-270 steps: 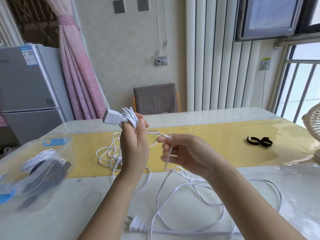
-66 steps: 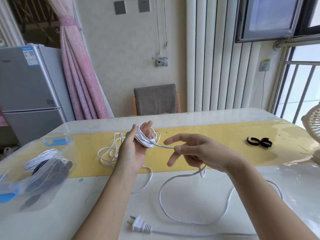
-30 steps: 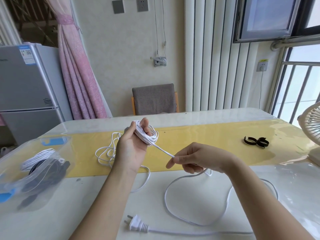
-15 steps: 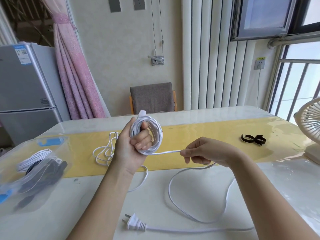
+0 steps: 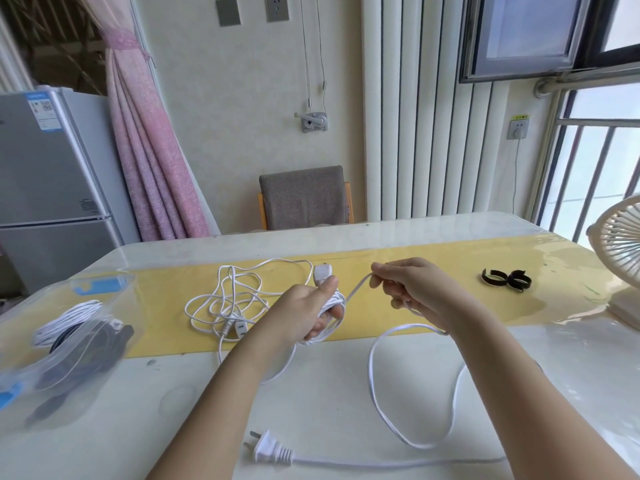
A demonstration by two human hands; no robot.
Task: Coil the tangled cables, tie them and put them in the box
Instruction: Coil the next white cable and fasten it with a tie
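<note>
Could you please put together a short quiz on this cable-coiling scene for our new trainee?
1. Fill in: the ____ hand grips the coil, while the right hand pinches the loose strand.
2. True or false: the plug lies on the table, held by neither hand.
3. Where do the black straps lie? A: round the coil; B: on the yellow mat; C: touching the plug.
Key: 1 left hand; 2 true; 3 B.

White cable (image 5: 408,441), yellow table strip (image 5: 433,268), black ties (image 5: 505,280)
</note>
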